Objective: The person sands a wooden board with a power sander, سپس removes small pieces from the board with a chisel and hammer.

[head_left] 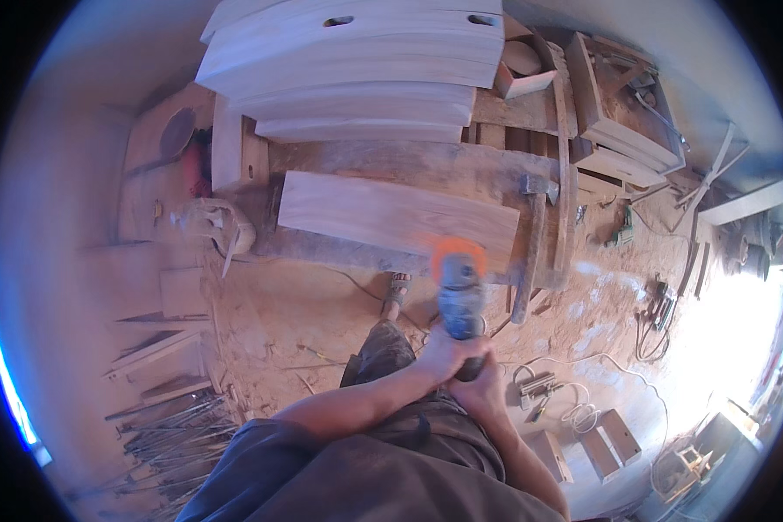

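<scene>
An angle grinder [461, 300] with a blurred orange disc [458, 255] is held out in front of me. My left hand [445, 351] is wrapped round its body, and my right hand [480, 388] grips the rear end just behind. The disc is over the near edge of a pale wooden board [383, 209], toward its right end; whether it touches the wood I cannot tell. The board lies flat on a rough, dusty workbench [348, 157]. To the right of the board a hammer [535, 235] rests with its head away from me.
Stacked pale planks [357, 65] with oval slots fill the bench's far side. A wooden box [622, 113] of tools stands at the far right. Cables [613, 358] and wooden pieces [598, 444] lie on the dusty floor at right. Thin rods [178, 444] are piled at lower left.
</scene>
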Demonstrator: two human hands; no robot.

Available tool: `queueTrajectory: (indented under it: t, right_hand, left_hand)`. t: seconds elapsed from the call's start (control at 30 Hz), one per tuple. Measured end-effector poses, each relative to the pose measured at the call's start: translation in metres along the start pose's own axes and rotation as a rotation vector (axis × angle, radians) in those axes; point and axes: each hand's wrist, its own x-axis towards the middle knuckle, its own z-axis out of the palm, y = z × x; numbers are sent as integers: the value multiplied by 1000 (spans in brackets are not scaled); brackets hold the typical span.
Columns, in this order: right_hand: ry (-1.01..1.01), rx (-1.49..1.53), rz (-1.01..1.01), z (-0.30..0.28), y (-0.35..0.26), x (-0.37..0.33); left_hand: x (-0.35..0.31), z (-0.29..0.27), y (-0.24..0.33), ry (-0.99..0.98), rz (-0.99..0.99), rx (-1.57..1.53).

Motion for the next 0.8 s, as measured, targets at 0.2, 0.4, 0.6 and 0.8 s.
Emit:
queueTrajectory:
  t: [0.2, 0.4, 0.6, 0.8]
  right_hand:
    - [212, 276, -77, -41, 46, -15]
    - [-151, 690, -208, -53, 20, -15]
    - [-577, 804, -264, -17, -18, 12]
    - [-1032, 822, -253, 41, -67, 32]
  left_hand:
    - [9, 65, -8, -298, -22, 120]
    - [10, 37, 22, -549, -191, -328]
    - [-17, -22, 65, -424, 22, -396]
    - [-59, -80, 98, -227, 143, -306]
